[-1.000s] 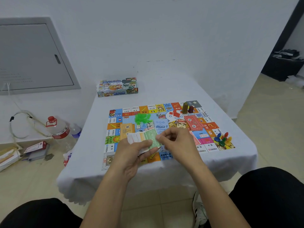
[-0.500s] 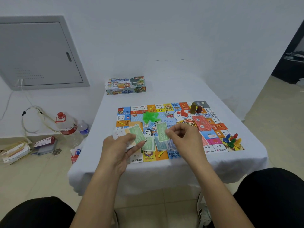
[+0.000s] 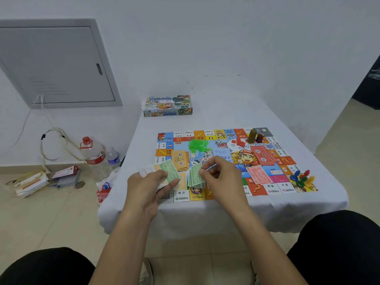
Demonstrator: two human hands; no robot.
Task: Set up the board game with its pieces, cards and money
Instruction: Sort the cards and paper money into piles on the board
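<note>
Banknotes fill our left hand [image 3: 150,188], a fanned stack of play money [image 3: 162,173] gripped over the game board's [image 3: 228,159] near edge at seven o'clock. Our right hand [image 3: 221,177], fingers curled, pinches a green note onto the green pile [image 3: 196,177] just beside it. Pink notes [image 3: 258,174] lie at four o'clock, pawns [image 3: 301,178] by the board's right corner. White tablecloth [image 3: 226,112] lies bare beyond the board's far edge, the game box [image 3: 168,105] at eleven.

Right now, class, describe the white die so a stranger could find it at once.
Start at the colourful game board on the white-clothed table. Near its far edge, right of the green plastic pieces, sits the die. It alone is a small white cube with dark dots.
</note>
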